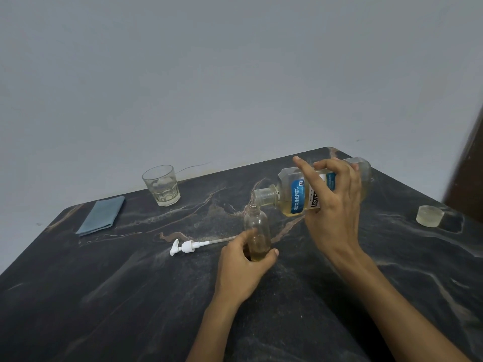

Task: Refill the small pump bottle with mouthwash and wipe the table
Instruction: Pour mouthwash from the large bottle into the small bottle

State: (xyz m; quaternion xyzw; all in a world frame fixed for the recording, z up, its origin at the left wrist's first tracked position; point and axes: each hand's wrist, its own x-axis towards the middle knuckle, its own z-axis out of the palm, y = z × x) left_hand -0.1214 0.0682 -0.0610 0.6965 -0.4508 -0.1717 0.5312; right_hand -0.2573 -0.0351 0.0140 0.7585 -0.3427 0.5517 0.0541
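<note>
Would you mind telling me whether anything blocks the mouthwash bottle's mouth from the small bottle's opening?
Nothing visible does: the mouthwash bottle is uncapped, the small bottle has no pump, and the pump head lies aside on the table.

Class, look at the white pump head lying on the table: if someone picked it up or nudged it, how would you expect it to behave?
The pump head is probably light, being small plastic. It lies on its side on the table, so its round collar might let it roll slightly, though the spout would likely stop it. Its thin clear dip tube looks bendy and may flex if lifted there.
</note>
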